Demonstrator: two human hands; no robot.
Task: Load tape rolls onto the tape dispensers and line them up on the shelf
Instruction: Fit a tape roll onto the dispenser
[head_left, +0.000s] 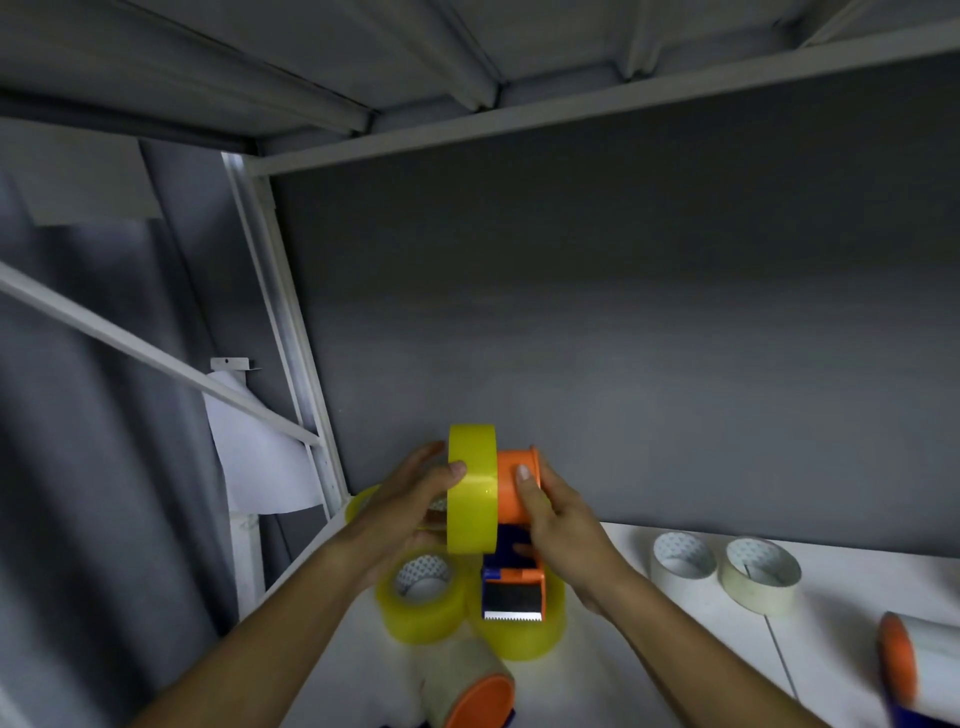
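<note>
Two bare forearms reach up from the near edge of the frame and meet above a white shelf (857, 649). The left hand (410, 499) curls round a yellow tape roll (471, 488) held on edge, thumb lying across its near rim, the other fingers mostly hidden behind it. The right hand (558, 525) grips an orange-and-blue tape dispenser (517, 551), thumb pressed flat on the orange hub, fingers wrapped round the far side out of sight. The roll sits against the hub's left end; how far it is seated cannot be made out. The dispenser's toothed blade points toward the camera.

Beneath the hands, two more yellowish rolls (423, 597) lie flat on the shelf, one largely covered by the dispenser. Two pale rolls (758, 571) rest well to the right. A loaded dispenser (467, 686) is cut off by the near edge, and another orange-ended one (919, 665), blurred, by the right corner.
</note>
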